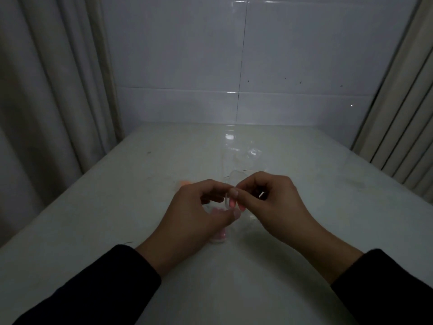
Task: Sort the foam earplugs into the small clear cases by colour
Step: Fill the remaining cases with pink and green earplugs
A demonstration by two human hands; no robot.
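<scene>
Dim light lies over a smooth, glossy white table pushed against a wall of large shiny white tiles, with pale ribbed curtains hanging in soft folds on both sides. Both forearms come in from the bottom edge in black sleeves.

The left hand and the right hand meet above the middle of the table, fingers curled. Between them they hold a small clear case, thin hard transparent plastic seen nearly edge-on: the left thumb and curled fingers grip it from the left, and the right thumb and forefinger pinch at its upper edge. A pink foam earplug, small and rounded, shows just beside the case under the right fingertips; whether it sits inside the case or only against it cannot be told.

Below the left hand, on the table, lies another clear case with pink earplugs in it, partly covered by the left thumb. Beyond the left hand an orange earplug glows faintly on the table, blurred. Further back, near the reflection of the tile joint, more clear plastic catches glints of light, its shape too faint to make out
</scene>
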